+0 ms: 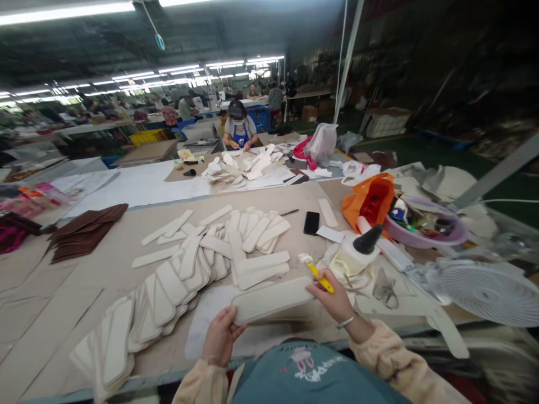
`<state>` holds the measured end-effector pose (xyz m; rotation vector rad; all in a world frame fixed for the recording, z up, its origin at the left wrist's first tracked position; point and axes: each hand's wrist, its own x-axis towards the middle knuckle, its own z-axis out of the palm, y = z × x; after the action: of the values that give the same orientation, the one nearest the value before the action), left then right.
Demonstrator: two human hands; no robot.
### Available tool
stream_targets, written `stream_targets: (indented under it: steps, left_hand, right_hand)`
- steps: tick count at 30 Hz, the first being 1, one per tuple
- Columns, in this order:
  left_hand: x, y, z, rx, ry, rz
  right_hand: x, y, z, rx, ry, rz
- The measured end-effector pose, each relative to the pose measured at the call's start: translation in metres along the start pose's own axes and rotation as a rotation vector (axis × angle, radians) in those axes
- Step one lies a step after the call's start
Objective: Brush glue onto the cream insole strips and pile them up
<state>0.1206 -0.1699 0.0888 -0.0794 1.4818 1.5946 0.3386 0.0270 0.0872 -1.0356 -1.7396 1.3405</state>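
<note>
Between my two hands a long cream-white padded strip [273,300] with rounded ends is held up above the table's near edge. My left hand [222,335] pinches its left end between thumb and fingers. At the right end, the fingers of my right hand [334,298] grip the strip and also a yellow-handled brush [319,275]. The brush's whitish, clumpy head points up and to the left. Just beyond the strip lies a spread pile of similar cream strips [197,258], overlapping in a fan toward the lower left. Under the strip is a white sheet [206,320].
To the right stand a white container with a dark cone [368,240], an orange bag [357,205], a purple basin [421,237] and a white fan [488,292]. A black phone [311,223] lies beyond. Brown panels [86,233] are stacked left. A co-worker [240,132] sits opposite.
</note>
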Motion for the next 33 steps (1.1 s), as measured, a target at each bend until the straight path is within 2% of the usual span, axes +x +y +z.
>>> stream_targets:
  steps: [6, 11, 14, 16, 21, 24, 28, 33]
  left_hand:
    - [0.027, -0.051, -0.014, 0.164, 0.107, -0.155]
    - [0.038, -0.074, -0.015, 0.228, 0.131, -0.216]
    - [0.039, -0.078, -0.016, 0.242, 0.113, -0.230]
    - [0.039, -0.080, -0.019, 0.237, 0.091, -0.223]
    - [0.041, -0.085, -0.022, 0.259, 0.082, -0.235]
    - [0.043, -0.087, -0.020, 0.308, 0.119, -0.234]
    - [0.046, -0.089, -0.019, 0.334, 0.135, -0.212]
    - [0.046, -0.089, -0.017, 0.320, 0.158, -0.193]
  right_hand:
    - [-0.007, 0.063, 0.012, -0.277, -0.040, 0.019]
    - [-0.010, 0.103, 0.017, -0.419, -0.045, -0.121]
    - [-0.015, 0.104, 0.020, -0.457, -0.075, -0.257]
    - [-0.019, 0.097, 0.027, -0.430, -0.143, -0.339]
    - [-0.031, 0.078, 0.066, -0.272, -0.504, -0.501]
    - [-0.031, 0.076, 0.084, -0.228, -0.633, -0.526]
    - [-0.021, 0.086, 0.078, -0.221, -0.577, -0.469]
    - [0.000, 0.110, 0.041, -0.304, -0.328, -0.294]
